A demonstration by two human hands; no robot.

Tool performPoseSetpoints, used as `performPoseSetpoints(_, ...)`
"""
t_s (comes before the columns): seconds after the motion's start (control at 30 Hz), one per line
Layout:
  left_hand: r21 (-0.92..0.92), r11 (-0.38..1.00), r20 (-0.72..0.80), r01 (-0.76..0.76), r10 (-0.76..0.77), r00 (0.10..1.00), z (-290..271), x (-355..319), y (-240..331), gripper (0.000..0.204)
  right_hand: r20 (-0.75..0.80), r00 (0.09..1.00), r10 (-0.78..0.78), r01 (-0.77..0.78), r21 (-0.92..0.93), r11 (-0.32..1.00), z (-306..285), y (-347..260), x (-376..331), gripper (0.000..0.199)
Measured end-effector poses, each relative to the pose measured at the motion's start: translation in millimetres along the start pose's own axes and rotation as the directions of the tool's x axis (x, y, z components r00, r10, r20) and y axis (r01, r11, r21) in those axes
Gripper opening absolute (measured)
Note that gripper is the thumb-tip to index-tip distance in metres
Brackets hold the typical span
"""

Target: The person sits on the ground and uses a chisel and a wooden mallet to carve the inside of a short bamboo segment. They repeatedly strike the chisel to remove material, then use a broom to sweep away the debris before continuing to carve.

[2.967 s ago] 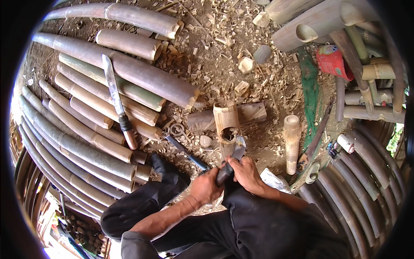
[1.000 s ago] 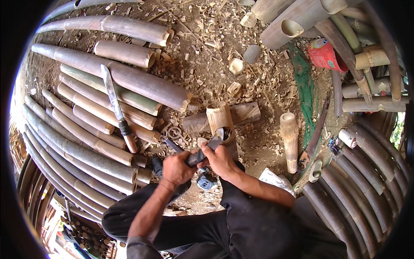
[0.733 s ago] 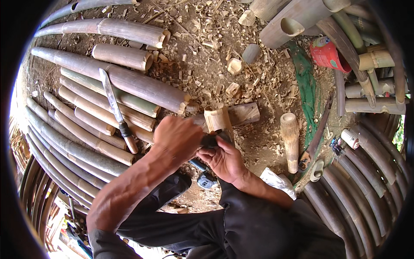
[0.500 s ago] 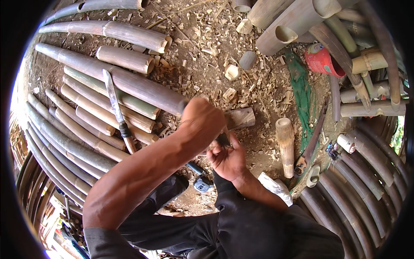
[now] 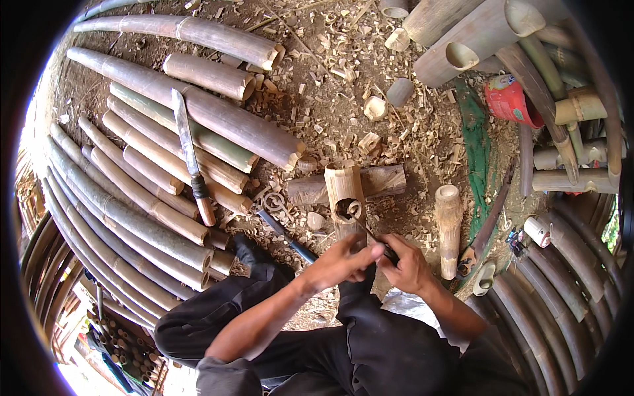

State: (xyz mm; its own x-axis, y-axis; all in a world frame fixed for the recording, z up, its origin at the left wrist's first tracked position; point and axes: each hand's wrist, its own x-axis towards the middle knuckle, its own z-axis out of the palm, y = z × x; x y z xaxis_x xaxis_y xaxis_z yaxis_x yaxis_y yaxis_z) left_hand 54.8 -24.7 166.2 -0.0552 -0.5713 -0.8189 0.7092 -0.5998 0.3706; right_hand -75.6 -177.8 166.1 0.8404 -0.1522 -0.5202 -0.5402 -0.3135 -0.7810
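Observation:
A short bamboo piece (image 5: pixel 344 182) with a hole cut in its side leans across a dark wooden block (image 5: pixel 385 181). A curled shaving sits at the hole. My right hand (image 5: pixel 404 265) is closed round the dark handle of a thin-bladed carving knife (image 5: pixel 371 234), whose blade slants toward the hole. Close beside it, my left hand (image 5: pixel 338 264) has curled fingers by the bamboo's near end, its thumb reaching toward the right hand. What the left fingers grip is hidden. A long tool with a dark handle (image 5: pixel 302 251) lies on the ground left of the bamboo.
A machete (image 5: pixel 185 142) rests across bamboo poles (image 5: pixel 178 109) on the left. An upright-looking bamboo tube (image 5: pixel 448 228) and a saw (image 5: pixel 485 221) lie to the right. A red container (image 5: pixel 508 104) stands among bamboo at far right. Shavings (image 5: pixel 330 86) cover the ground.
My left hand has drawn back from the far end of the bamboo toward my right hand. My right hand has shifted right and turned over. The holed bamboo piece now shows, and the view has shifted.

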Motion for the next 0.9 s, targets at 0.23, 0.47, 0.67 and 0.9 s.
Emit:
performPoseSetpoints(0.23,0.01,0.993,-0.421,-0.118,0.111,0.9,32.7,83.8,-28.4,0.045,0.128,0.951,0.283,-0.236,-0.293,0.927,-19.2,-2.7,35.8,0.035)
performPoseSetpoints(0.47,-0.742,0.629,-0.289,-0.232,0.013,0.957,27.1,62.5,-3.2,0.028,0.449,0.882,0.141,0.198,-0.625,0.755,-48.5,-51.0,92.7,0.031)
performPoseSetpoints(0.67,-0.962,0.07,-0.244,-0.263,0.21,0.947,19.2,67.6,-34.7,0.041,0.746,0.664,0.052,0.602,-0.575,0.555,-36.1,-87.7,142.7,0.008)
performPoseSetpoints(0.9,-0.97,-0.013,-0.238,-0.243,0.274,0.932,25.0,75.8,-19.5,0.027,0.738,0.653,0.171,0.58,-0.632,0.514,-41.1,-76.9,163.9,0.01)
